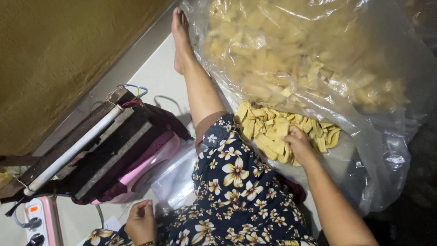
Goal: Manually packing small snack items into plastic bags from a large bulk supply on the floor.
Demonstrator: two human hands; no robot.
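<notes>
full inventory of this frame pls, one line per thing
snack chips: loose heap, yellow, at the bag mouth under the right hand
clear plastic bag: one, large, filled with more yellow chips, upper right
small clear bags: a few, on the floor by the left knee
wooden sealer block with white bar: one, dark, left
pink base: one, under the block
power strip: one, white, bottom left
wall: ochre, upper left
left leg: bare, stretched out
left hand: fingers curled, by the small bags
right hand: on the chips
</notes>
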